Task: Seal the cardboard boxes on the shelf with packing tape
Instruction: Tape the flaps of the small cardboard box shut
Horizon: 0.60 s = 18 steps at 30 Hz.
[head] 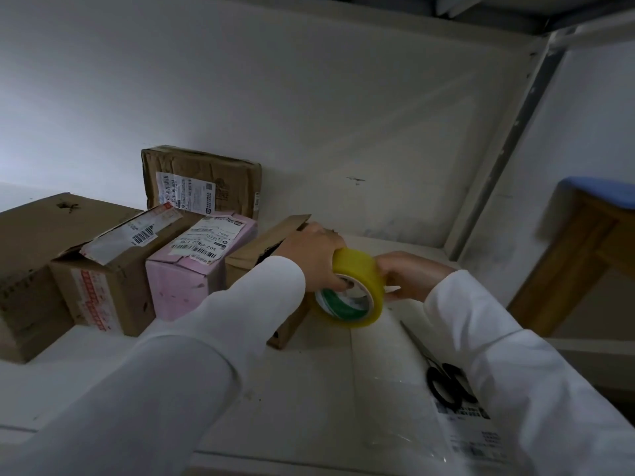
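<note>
Left hand (pixel 314 257) grips tape roll (pixel 357 290), thumb in core; right hand (pixel 409 274) pinches roll's right edge. Roll at frame centre, just right of open box (pixel 261 249) on shelf (pixel 309 389).

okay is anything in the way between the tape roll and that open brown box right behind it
Nothing visible: the tape roll, held by both hands, sits right beside the open box, with only the left hand between them.
</note>
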Tool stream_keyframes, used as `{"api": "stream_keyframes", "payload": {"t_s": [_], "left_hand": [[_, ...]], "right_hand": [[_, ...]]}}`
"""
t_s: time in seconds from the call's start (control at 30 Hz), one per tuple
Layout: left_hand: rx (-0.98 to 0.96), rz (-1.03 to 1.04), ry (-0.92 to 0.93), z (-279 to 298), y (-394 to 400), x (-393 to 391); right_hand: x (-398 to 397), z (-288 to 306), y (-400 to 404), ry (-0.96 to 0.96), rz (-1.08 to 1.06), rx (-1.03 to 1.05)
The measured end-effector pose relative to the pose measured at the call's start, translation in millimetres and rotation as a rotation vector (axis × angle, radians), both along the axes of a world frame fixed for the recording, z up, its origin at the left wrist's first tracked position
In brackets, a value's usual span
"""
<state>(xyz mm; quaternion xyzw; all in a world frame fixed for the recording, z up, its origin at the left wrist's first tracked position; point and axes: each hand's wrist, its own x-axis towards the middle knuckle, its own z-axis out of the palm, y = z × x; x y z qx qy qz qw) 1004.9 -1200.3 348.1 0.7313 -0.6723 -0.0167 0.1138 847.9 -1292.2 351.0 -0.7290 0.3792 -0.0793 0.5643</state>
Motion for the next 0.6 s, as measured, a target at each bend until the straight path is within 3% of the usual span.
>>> {"api": "stream_keyframes", "payload": {"t_s": [0.27, 0.5, 0.6], "left_hand": [[0.021, -0.011, -0.048, 3.2, 3.6, -7.7], [0.072, 0.007, 0.117, 1.1, 1.4, -3.4], [0.07, 0.018, 0.148, -0.5, -0.6, -0.1]], "right_hand": [[13.6, 1.5, 13.3, 0.056, -0.061, -0.02], [-1.1, -15.9, 2.5, -0.085, -0.058, 0.119], [-2.4, -20.6, -1.6, -0.089, -0.069, 0.087]]}}
